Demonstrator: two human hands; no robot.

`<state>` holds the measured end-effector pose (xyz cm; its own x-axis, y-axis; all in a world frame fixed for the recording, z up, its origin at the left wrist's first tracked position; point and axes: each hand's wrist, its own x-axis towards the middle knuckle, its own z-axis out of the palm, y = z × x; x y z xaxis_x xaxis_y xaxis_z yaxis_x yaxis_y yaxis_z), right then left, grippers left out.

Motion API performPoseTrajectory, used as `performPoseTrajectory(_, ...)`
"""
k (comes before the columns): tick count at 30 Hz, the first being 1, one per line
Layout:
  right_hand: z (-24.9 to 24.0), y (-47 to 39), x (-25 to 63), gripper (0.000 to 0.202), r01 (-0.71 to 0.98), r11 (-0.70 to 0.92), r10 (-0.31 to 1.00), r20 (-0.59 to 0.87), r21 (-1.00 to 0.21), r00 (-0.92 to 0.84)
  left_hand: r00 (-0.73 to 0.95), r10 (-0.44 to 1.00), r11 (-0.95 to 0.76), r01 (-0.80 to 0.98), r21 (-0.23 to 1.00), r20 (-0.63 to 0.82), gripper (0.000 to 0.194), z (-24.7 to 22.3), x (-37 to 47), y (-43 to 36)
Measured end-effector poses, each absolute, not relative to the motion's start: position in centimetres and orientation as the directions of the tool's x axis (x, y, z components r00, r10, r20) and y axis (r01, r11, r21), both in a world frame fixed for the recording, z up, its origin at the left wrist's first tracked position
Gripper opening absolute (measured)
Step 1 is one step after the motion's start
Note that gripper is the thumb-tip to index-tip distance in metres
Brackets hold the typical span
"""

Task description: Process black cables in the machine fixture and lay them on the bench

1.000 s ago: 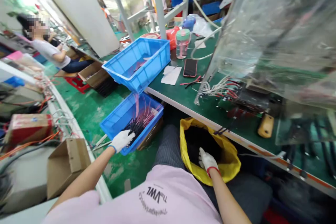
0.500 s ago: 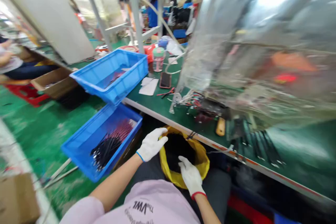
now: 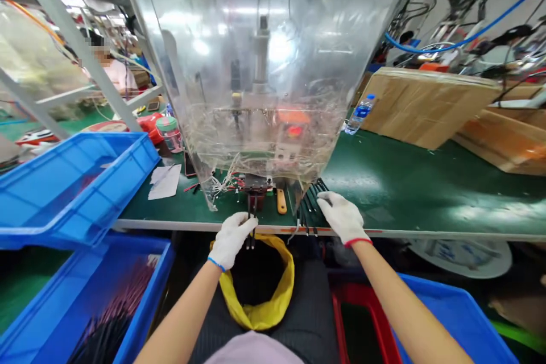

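My left hand point(image 3: 231, 240), in a white glove with a blue cuff, is closed around two black cables point(image 3: 251, 243) at the bench's front edge. Their upper ends run to a dark fixture point(image 3: 256, 183) under a clear plastic shield point(image 3: 264, 142). Over to the right, my right hand point(image 3: 342, 217), gloved with a red cuff, has its fingertips bent onto one of several black cables point(image 3: 307, 213) lying on the bench. Directly below my left hand, a yellow-rimmed bag point(image 3: 267, 318) sits open on my lap, dark inside.
Two blue bins point(image 3: 81, 222) point(image 3: 140, 296) stand at the left; the lower holds black and reddish cables. A wooden-handled tool point(image 3: 281, 202) lies by the fixture. A water bottle point(image 3: 360, 114) and cardboard boxes point(image 3: 422, 105) stand on the bench point(image 3: 405, 182). A red stool point(image 3: 341, 313) is below.
My view has turned right to face the shield. Both hands have left the yellow bag's opening and come up to the bench edge, the left onto two cables, the right onto the laid-out ones.
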<state>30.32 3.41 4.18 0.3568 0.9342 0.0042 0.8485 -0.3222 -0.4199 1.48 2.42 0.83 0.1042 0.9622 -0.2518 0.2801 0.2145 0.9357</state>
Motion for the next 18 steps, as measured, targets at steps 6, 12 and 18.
performPoseTrajectory(6, 2.6, 11.2, 33.5, 0.045, 0.896, -0.410, 0.907, 0.028, -0.169, 0.421, 0.342, 0.866, 0.394, -0.017, 0.919, -0.365, 0.032, 1.6, 1.3, -0.2)
performPoseTrajectory(12, 1.8, 13.0, 34.4, 0.038, 0.867, -0.450, 0.891, -0.041, -0.213, 0.453, 0.332, 0.849, 0.451, -0.050, 0.891, -0.411, 0.041, 0.5, 1.1, -2.0)
performPoseTrajectory(18, 5.5, 11.3, 34.3, 0.034, 0.710, -0.447, 0.843, 0.011, -0.544, 0.538, 0.248, 0.885, 0.444, -0.190, 0.876, -0.394, 0.039, 0.3, 2.5, -2.5)
